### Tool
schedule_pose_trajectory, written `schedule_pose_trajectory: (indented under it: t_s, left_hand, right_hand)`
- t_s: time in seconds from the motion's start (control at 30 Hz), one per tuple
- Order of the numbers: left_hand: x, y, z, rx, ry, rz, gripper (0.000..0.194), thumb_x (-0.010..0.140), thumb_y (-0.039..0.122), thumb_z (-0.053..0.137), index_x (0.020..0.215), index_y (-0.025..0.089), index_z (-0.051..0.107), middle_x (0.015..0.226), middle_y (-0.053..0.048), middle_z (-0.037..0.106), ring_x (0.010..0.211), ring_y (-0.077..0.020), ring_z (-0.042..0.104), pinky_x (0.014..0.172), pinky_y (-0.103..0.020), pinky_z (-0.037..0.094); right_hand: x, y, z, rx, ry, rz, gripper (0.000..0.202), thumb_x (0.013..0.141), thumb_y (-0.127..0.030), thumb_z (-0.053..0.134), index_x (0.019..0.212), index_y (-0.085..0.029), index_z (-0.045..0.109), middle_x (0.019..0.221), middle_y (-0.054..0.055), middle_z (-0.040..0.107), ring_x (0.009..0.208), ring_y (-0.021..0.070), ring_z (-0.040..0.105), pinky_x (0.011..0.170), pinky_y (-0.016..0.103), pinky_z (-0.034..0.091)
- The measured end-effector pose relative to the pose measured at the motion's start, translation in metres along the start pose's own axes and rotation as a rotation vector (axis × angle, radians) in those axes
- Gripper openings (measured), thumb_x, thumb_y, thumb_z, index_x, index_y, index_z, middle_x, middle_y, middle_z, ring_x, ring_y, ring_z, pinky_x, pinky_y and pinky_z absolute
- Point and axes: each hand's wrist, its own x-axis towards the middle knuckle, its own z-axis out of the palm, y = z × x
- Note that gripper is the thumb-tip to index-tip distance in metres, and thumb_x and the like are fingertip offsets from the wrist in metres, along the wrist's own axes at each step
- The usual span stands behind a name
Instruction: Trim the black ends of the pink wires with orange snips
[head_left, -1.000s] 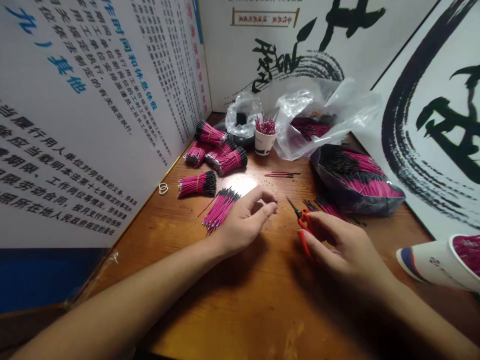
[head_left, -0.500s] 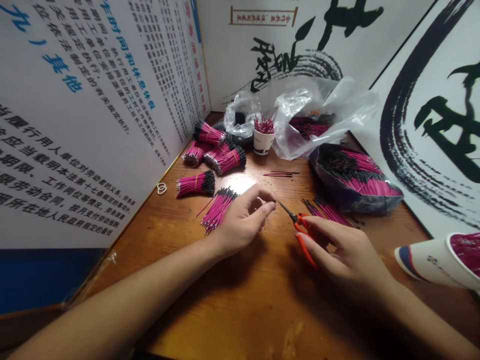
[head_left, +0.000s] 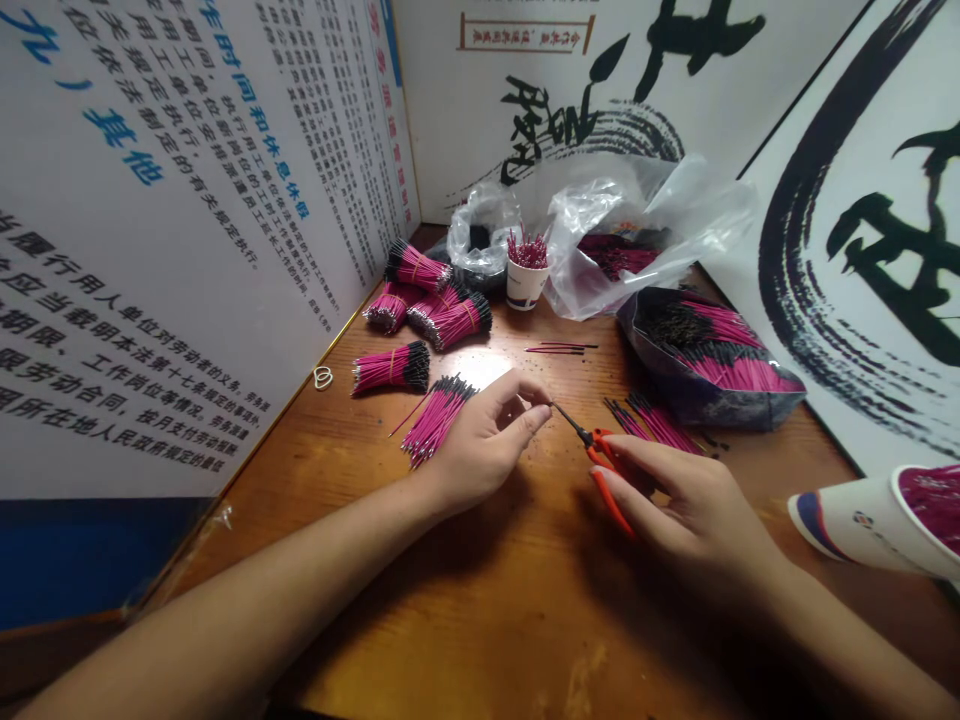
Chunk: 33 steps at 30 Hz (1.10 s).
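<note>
My left hand (head_left: 487,435) is pinched closed over the wooden table (head_left: 450,620); what sits between its fingertips is too small to make out. My right hand (head_left: 675,500) is closed on the orange handles of small scissors (head_left: 600,455). The dark blade tips touch or nearly touch the fingertips of my left hand. Loose pink wires with black ends (head_left: 439,420) lie just behind my left wrist. Beyond my right hand lie more loose pink wires (head_left: 660,425).
Banded wire bundles (head_left: 391,368) lie back left, near white rings (head_left: 322,377). A paper cup of wires (head_left: 527,280) and plastic bags (head_left: 585,260) stand behind. An open dark bag (head_left: 720,370) and another cup (head_left: 855,520) are at right. Printed panels (head_left: 300,150) enclose the table.
The scissors' blades look slightly more closed and their handles have shifted a little. My left hand has hardly moved.
</note>
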Motion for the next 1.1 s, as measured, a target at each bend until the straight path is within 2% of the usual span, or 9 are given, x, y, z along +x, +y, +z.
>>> schedule_pose_trajectory:
  t_s: [0.3,0.6,0.77,0.97,1.1]
  left_hand:
    - [0.0013,-0.0013,-0.0009,0.059,0.028,0.038,0.005,0.087,0.022,0.057,0.086,0.016,0.057,0.066,0.005,0.047,0.056,-0.0076,0.040,0.054,-0.022,0.032]
    - [0.0020,-0.0007,-0.0011,0.017,0.014,0.006,0.008,0.087,0.024,0.058,0.087,0.016,0.056,0.067,0.004,0.048,0.057,-0.0075,0.042,0.054,-0.022,0.034]
    - [0.0019,0.0006,-0.0007,0.004,0.003,-0.028,0.009,0.087,0.026,0.057,0.087,0.016,0.055,0.067,0.004,0.048,0.056,-0.0076,0.041,0.054,-0.022,0.033]
    - [0.0025,0.0012,-0.0023,0.022,0.002,-0.007,0.007,0.087,0.022,0.058,0.087,0.016,0.057,0.068,0.004,0.049,0.057,-0.0075,0.041,0.056,-0.022,0.034]
    - [0.0034,0.0013,-0.0037,0.016,-0.002,-0.025,0.008,0.086,0.024,0.059,0.087,0.015,0.058,0.068,0.004,0.050,0.057,-0.0076,0.043,0.056,-0.022,0.035]
  right_hand:
    - [-0.0013,-0.0010,-0.0049,0.040,-0.069,-0.005,0.021,0.096,-0.028,0.049,0.088,-0.018,0.066,0.091,0.008,0.076,0.075,0.0181,0.072,0.058,0.022,0.050]
    - [-0.0001,-0.0038,-0.0045,0.023,-0.045,0.017,0.020,0.094,-0.028,0.050,0.099,-0.018,0.066,0.085,0.006,0.076,0.067,0.0161,0.069,0.059,0.023,0.050]
    - [0.0005,-0.0048,-0.0033,-0.006,-0.047,0.031,0.021,0.094,-0.032,0.050,0.097,-0.017,0.065,0.071,0.003,0.071,0.057,0.0151,0.064,0.054,0.024,0.048]
    - [-0.0008,-0.0019,-0.0068,0.009,-0.070,0.039,0.020,0.095,-0.030,0.050,0.100,-0.018,0.066,0.085,0.005,0.075,0.065,0.0150,0.067,0.058,0.023,0.050]
    - [-0.0011,-0.0008,-0.0084,-0.005,-0.093,0.034,0.021,0.096,-0.030,0.049,0.103,-0.019,0.065,0.078,0.003,0.073,0.058,0.0130,0.065,0.055,0.022,0.048]
